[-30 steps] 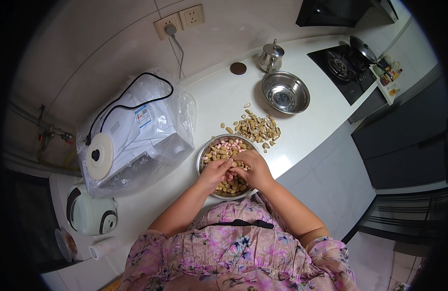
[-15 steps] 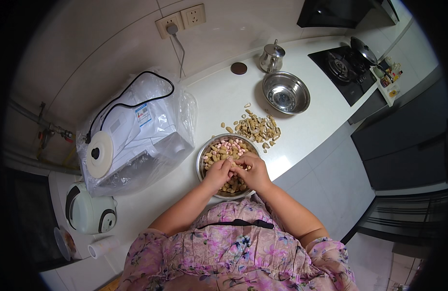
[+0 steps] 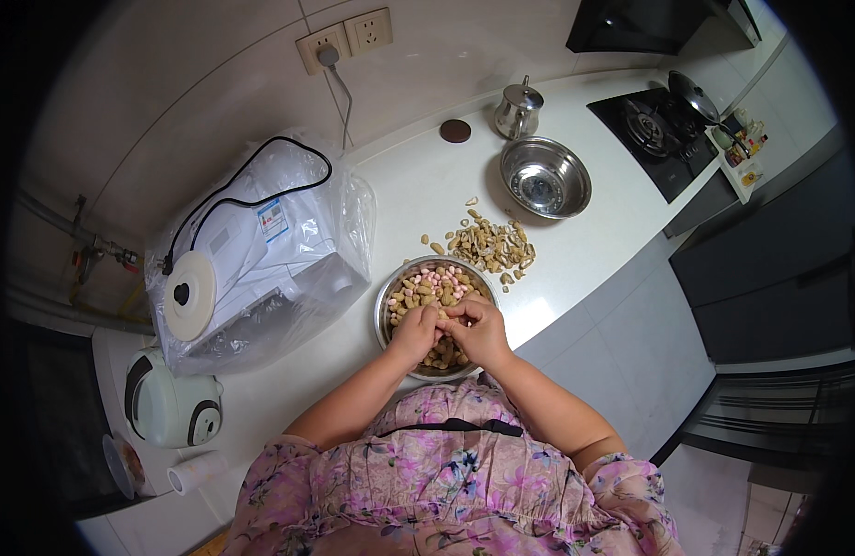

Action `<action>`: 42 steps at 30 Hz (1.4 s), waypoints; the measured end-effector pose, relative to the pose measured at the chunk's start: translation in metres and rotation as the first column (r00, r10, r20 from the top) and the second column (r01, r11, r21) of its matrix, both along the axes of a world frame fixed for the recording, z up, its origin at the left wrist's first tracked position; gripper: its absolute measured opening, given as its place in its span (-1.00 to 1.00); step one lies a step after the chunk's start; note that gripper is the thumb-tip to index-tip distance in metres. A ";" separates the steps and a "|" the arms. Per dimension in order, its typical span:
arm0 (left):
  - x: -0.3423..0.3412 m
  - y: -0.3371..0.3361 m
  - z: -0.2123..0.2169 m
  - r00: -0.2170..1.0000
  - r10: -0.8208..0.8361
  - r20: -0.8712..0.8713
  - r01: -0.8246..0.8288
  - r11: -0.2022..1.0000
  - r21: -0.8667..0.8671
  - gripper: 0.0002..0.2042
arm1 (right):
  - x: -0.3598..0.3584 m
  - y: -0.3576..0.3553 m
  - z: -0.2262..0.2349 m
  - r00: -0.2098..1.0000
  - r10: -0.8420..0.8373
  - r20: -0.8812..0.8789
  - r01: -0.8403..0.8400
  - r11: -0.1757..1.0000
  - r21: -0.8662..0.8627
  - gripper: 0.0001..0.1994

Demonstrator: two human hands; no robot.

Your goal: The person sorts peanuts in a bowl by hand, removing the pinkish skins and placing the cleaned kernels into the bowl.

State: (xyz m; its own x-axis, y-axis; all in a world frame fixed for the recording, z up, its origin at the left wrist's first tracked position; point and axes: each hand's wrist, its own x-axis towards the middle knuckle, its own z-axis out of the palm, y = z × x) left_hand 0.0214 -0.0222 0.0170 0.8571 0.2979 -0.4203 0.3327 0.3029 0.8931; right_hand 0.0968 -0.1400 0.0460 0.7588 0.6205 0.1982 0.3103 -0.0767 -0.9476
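At the far left a rounded white and grey rice cooker (image 3: 168, 403) is sitting on the white surface (image 3: 418, 190), and just beside it a white boxy appliance wrapped in a clear plastic bag (image 3: 261, 250) is lying with a black cord looping over its top. Near the middle, a round steel bowl filled with tan shelled peanuts and pink kernels (image 3: 434, 315) is standing close to the surface's front edge. The left hand (image 3: 416, 332) and the right hand (image 3: 480, 329) are hovering together over this bowl, fingertips meeting and pinching a single tan peanut (image 3: 443, 313) between them; both hands are curled closed around it. Just beyond the bowl, to its right, a loose pile of empty tan peanut shells (image 3: 490, 243) is lying scattered on the surface. Farther back and right, an empty shiny steel bowl (image 3: 545, 178) is resting near a small steel kettle (image 3: 518, 109), with a black gas hob (image 3: 654, 130) sitting at the far right.
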 end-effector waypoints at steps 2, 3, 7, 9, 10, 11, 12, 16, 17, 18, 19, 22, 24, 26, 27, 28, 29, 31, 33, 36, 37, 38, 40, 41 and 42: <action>0.000 0.000 0.001 1.000 0.009 0.001 -0.009 1.000 -0.007 -0.65 | 0.000 0.000 -0.004 0.999 0.000 -0.032 0.000 1.000 0.013 -0.84; 0.000 0.000 0.003 1.000 0.010 -0.003 -0.011 1.000 -0.017 -0.64 | 0.000 0.000 -0.006 0.999 0.000 -0.049 0.001 1.000 0.020 -0.85; 0.000 -0.001 0.011 1.000 0.005 -0.026 -0.007 0.997 -0.076 -0.68 | -0.001 0.002 -0.009 0.996 -0.011 -0.087 0.013 1.000 0.019 -0.85; 0.000 -0.001 0.011 0.999 0.010 -0.034 -0.014 0.994 -0.105 -0.68 | -0.001 0.002 -0.011 0.995 -0.016 -0.093 0.018 1.000 0.020 -0.85; 0.000 -0.001 0.011 0.999 0.013 -0.037 -0.017 0.993 -0.120 -0.68 | -0.001 0.002 -0.012 0.992 -0.019 -0.126 0.020 1.000 0.010 -0.86; 0.000 -0.001 0.010 0.999 0.018 -0.038 -0.023 0.990 -0.136 -0.68 | -0.001 0.002 -0.013 0.987 -0.022 -0.158 0.022 1.000 -0.001 -0.86; 0.000 -0.001 0.010 0.999 0.027 -0.040 -0.033 0.987 -0.160 -0.68 | -0.001 0.003 -0.013 0.981 -0.025 -0.190 0.023 1.000 -0.011 -0.86; -0.001 0.000 0.007 0.997 0.069 -0.038 -0.076 0.967 -0.243 -0.66 | -0.001 0.002 -0.004 0.745 0.090 -0.661 0.018 0.988 0.155 -0.86; -0.001 0.002 0.004 0.997 0.068 -0.029 -0.073 0.968 -0.241 -0.65 | 0.000 0.002 -0.008 0.683 0.130 -0.719 0.032 0.978 0.208 -0.85; -0.002 0.002 0.003 0.997 0.072 -0.030 -0.077 0.966 -0.247 -0.65 | 0.001 0.001 -0.011 0.616 0.174 -0.769 0.050 0.965 0.259 -0.85; -0.002 0.003 0.002 0.997 0.076 -0.031 -0.081 0.964 -0.253 -0.64 | 0.002 0.001 -0.012 0.543 0.188 -0.819 0.079 0.959 0.272 -0.85; -0.003 0.004 0.002 0.995 0.091 -0.048 -0.101 0.956 -0.275 -0.61 | 0.006 0.001 -0.009 0.375 0.206 -0.904 0.127 0.954 0.271 -0.86; -0.003 0.005 0.004 0.995 0.089 -0.039 -0.096 0.961 -0.258 -0.61 | 0.008 0.000 -0.009 0.356 0.184 -0.916 0.105 0.966 0.235 -0.87; -0.004 0.006 0.002 0.995 0.088 -0.037 -0.094 0.967 -0.235 -0.60 | 0.010 -0.001 -0.015 0.442 0.155 -0.883 0.062 0.977 0.202 -0.86; -0.004 0.007 0.002 0.995 0.091 -0.039 -0.098 0.968 -0.231 -0.60 | 0.011 -0.001 -0.020 0.484 0.141 -0.863 0.042 0.982 0.184 -0.86; -0.004 0.007 0.001 0.995 0.095 -0.041 -0.102 0.969 -0.227 -0.60 | 0.013 -0.002 -0.024 0.578 0.132 -0.805 -0.011 0.988 0.154 -0.85; -0.004 0.007 0.001 0.994 0.103 -0.044 -0.111 0.967 -0.231 -0.60 | 0.014 -0.003 -0.027 0.664 0.129 -0.737 -0.061 0.991 0.118 -0.84; -0.005 0.008 0.001 0.994 0.106 -0.038 -0.112 0.965 -0.237 -0.60 | 0.017 -0.004 -0.034 0.753 0.140 -0.643 -0.117 0.990 0.078 -0.83; -0.005 0.009 -0.001 0.994 0.105 -0.021 -0.107 0.967 -0.229 -0.60 | 0.020 -0.004 -0.038 0.775 0.159 -0.611 -0.140 0.987 0.080 -0.82; -0.004 0.009 -0.001 0.992 0.124 -0.010 -0.124 0.973 -0.194 -0.61 | 0.020 -0.004 -0.037 0.805 0.159 -0.572 -0.147 0.987 0.068 -0.82; -0.004 0.010 -0.002 0.992 0.125 -0.015 -0.126 0.975 -0.182 -0.62 | 0.020 -0.004 -0.036 0.812 0.162 -0.560 -0.151 0.986 0.066 -0.82; -0.004 0.011 -0.004 0.993 0.113 -0.035 -0.117 0.978 -0.172 -0.62 | 0.019 -0.004 -0.034 0.820 0.165 -0.548 -0.155 0.986 0.064 -0.82; -0.003 0.012 -0.005 0.993 0.102 -0.051 -0.110 0.977 -0.181 -0.62 | 0.019 -0.003 -0.033 0.842 0.161 -0.514 -0.157 0.986 0.052 -0.83; -0.003 0.010 -0.001 0.993 0.104 -0.049 -0.112 0.974 -0.198 -0.63 | 0.018 -0.003 -0.034 0.856 0.155 -0.493 -0.154 0.987 0.043 -0.84; -0.003 0.010 0.000 0.993 0.106 -0.045 -0.113 0.972 -0.207 -0.63 | 0.018 -0.002 -0.035 0.870 0.149 -0.471 -0.151 0.988 0.034 -0.85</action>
State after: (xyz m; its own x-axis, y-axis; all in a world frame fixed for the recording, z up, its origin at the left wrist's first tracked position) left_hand 0.0183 -0.0127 0.0166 0.8084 0.2916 -0.5113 0.3160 0.5180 0.7949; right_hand 0.1149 -0.1425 0.0106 0.6593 0.7344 -0.1611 -0.1640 -0.0686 -0.9841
